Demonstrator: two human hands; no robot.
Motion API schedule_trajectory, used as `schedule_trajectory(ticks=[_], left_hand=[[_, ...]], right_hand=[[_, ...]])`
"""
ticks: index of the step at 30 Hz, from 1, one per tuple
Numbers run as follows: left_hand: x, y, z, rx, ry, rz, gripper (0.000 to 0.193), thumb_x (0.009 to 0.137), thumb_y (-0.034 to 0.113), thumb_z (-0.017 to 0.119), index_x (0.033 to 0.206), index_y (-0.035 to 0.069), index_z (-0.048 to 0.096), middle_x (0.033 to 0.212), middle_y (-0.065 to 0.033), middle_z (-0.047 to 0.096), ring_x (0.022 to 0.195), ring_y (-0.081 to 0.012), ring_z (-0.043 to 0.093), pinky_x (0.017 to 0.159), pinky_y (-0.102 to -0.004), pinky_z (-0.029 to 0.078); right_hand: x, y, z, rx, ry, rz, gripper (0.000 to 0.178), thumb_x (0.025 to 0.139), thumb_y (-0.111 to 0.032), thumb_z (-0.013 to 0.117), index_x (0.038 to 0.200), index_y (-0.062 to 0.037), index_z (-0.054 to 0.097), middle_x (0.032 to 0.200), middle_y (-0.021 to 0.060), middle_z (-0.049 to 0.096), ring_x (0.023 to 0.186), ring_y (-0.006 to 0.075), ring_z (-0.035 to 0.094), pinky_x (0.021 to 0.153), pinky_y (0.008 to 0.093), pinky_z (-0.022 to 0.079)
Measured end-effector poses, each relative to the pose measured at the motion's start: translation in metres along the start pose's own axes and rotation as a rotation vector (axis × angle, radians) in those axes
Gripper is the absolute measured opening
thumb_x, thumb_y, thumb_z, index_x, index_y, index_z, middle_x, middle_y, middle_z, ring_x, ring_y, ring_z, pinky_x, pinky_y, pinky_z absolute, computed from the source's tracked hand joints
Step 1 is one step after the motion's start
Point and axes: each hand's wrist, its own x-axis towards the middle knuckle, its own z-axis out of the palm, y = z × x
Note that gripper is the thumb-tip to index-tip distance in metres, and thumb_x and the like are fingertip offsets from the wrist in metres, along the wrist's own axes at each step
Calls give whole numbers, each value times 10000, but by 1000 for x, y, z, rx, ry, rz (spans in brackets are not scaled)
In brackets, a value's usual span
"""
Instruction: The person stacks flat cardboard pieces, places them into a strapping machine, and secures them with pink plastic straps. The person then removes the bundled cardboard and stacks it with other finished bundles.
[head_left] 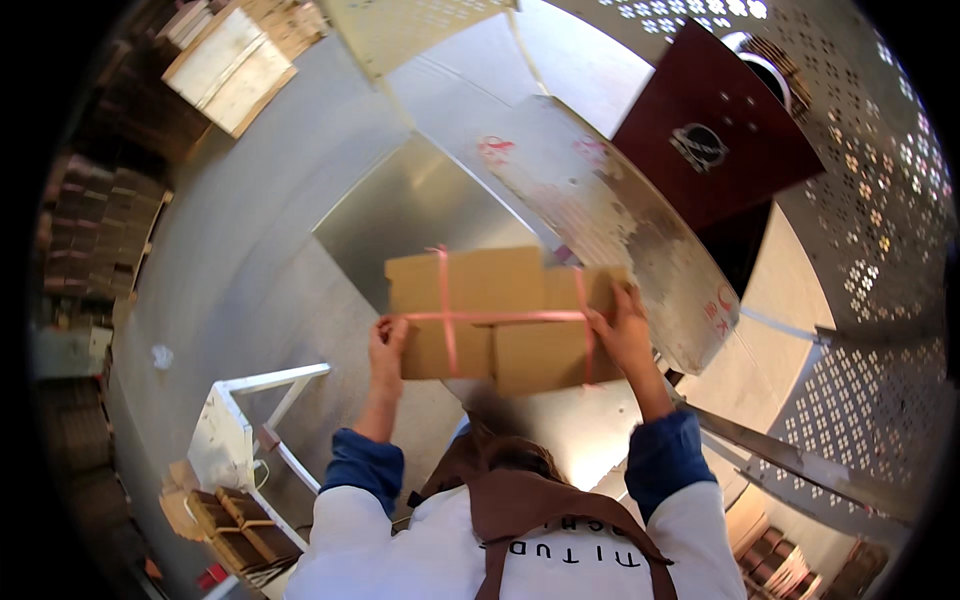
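A flat bundle of brown cardboard pieces [470, 282], bound crosswise with pink strapping [520, 316], is held up in front of my body. Its pieces overlap unevenly, leaving stepped edges. At the bundle's left end, my left hand [386, 348] grips the edge with curled fingers. My right hand [624, 332] clasps the right end, its thumb lying on the near face beside a strap. Beneath and beyond the cardboard spreads a shiny metal tabletop [385, 205], partly covered by the bundle.
A long, worn grey panel [610, 215] borders the metal top on the right, with a dark red board [690, 130] behind it. Perforated metal sheeting [860, 410] stands at right. To the left are a white frame [228, 410], tied brown bundles [235, 520] and stacked cardboard [100, 220].
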Motion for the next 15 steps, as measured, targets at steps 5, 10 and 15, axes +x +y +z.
schedule_trajectory(ticks=[5, 10, 15], left_hand=[[112, 67, -90, 100, 60, 87, 674, 801, 355, 730, 1286, -7, 435, 1182, -129, 557, 1052, -204, 547, 903, -322, 443], [193, 90, -91, 150, -58, 401, 481, 806, 328, 707, 1155, 13, 606, 1104, -122, 652, 969, -213, 627, 828, -343, 500], [128, 43, 8, 236, 290, 486, 663, 792, 373, 691, 1283, -10, 464, 1225, -258, 539, 1157, -374, 512, 979, -439, 406]], right_hand=[[121, -106, 85, -82, -63, -308, 690, 803, -465, 655, 1291, -13, 473, 1351, 264, 401, 1230, 442, 405, 976, 505, 395], [206, -127, 134, -238, -84, -486, 695, 815, -494, 607, 1328, -52, 448, 1411, 226, 375, 1303, 425, 329, 1042, 548, 308], [224, -60, 111, -79, 116, -641, 592, 812, -336, 674, 1296, -40, 505, 1337, 232, 474, 1238, 401, 427, 1030, 471, 352]])
